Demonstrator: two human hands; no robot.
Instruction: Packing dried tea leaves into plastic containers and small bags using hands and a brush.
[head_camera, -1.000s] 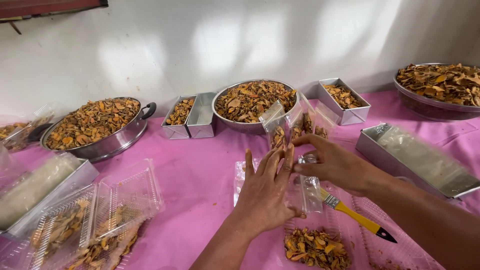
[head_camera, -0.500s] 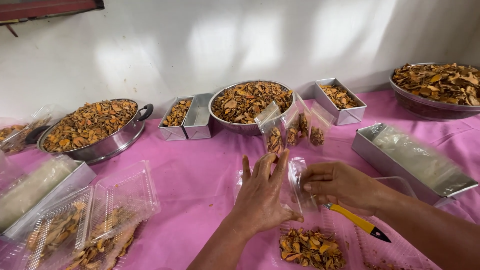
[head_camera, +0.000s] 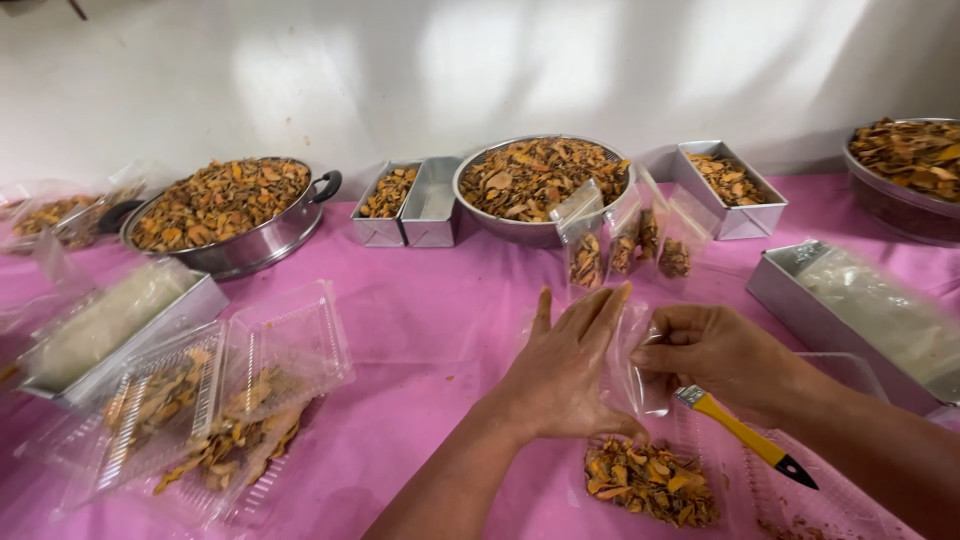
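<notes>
My left hand (head_camera: 565, 375) lies at lower centre, my right hand (head_camera: 715, 350) just right of it, a small bag (head_camera: 640, 370) between them. A pile of dried slices (head_camera: 650, 482) sits below, a brush (head_camera: 745, 438) lower right. The round bowl (head_camera: 540, 190) stands upper centre, three filled bags (head_camera: 630, 240) before it, open clamshell boxes (head_camera: 200, 400) lower left.

- The cloth (head_camera: 420, 330) is pink.
- The chips (head_camera: 650, 482) are orange and brown.
- The brush (head_camera: 745, 436) has a yellow handle with a black tip.
- The pans (head_camera: 412, 212) are shiny silver.
- The bag (head_camera: 640, 375) is clear.
- The wall (head_camera: 400, 70) is white.
</notes>
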